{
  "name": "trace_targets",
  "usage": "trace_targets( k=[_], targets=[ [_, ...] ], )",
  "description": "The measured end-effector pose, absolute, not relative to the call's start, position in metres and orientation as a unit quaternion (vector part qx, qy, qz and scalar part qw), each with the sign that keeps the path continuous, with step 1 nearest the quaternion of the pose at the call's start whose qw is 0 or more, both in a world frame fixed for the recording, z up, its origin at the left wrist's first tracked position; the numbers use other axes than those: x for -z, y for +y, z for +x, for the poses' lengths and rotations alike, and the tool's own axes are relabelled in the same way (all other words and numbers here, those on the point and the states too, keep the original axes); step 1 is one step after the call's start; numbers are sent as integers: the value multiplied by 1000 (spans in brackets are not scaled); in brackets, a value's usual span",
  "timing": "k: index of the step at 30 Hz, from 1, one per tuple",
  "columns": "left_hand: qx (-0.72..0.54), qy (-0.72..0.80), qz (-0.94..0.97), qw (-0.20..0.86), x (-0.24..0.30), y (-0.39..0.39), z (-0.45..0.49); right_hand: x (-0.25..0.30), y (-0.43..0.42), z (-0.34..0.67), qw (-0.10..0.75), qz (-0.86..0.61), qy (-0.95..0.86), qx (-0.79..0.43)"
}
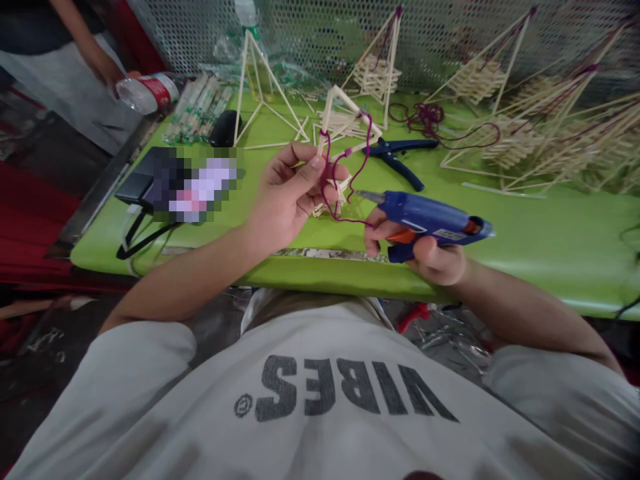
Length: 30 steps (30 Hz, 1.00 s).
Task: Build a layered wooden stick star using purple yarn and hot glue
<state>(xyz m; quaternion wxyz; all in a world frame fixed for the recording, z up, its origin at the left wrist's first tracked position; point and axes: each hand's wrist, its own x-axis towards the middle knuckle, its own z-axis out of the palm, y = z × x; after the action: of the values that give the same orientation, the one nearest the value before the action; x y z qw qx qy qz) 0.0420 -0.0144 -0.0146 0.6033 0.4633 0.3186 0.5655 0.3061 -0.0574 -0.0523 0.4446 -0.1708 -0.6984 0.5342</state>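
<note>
My left hand [295, 193] pinches a small frame of wooden sticks [345, 100] above the green bench. Purple yarn [353, 180] is tied to the frame at several places and hangs in loops; one strand runs across to my right hand [425, 253]. That hand is wrapped round a blue hot glue gun [430, 217] with an orange trigger, its nozzle pointing left toward the yarn. Partly hidden behind my left fingers is a small stack of sticks [337, 193]. Dark blue cutting pliers [403, 157] lie just beyond the glue gun.
Stick pyramids with yarn [480, 80] crowd the back right, and a bare stick pyramid [260, 103] stands left of centre. Bundled sticks [197, 110], a plastic bottle [147, 92], and a black box [150, 175] occupy the left. Another person's hand [105, 67] is at upper left.
</note>
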Motion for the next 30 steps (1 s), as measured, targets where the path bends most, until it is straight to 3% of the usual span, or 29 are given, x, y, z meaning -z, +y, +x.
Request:
trace_targets(
  k=[6,12,18,23,30],
  targets=[
    [-562,235,474,635,18,-14,41,35,-49,308,557,-161,-656,-483],
    [-518,252,541,613,20,-16,37,25,-37,315,602,-219,-639,-426],
    [-486,224,651,539,20,-29,27,34,-36,332,500,-140,-719,-463],
    [-479,171,710,487,23,-27,21,14,-47,335,427,-126,-799,-405],
    [-497,205,726,429,35,-21,13,5,-57,330,414,-148,-831,-341]
  ],
)
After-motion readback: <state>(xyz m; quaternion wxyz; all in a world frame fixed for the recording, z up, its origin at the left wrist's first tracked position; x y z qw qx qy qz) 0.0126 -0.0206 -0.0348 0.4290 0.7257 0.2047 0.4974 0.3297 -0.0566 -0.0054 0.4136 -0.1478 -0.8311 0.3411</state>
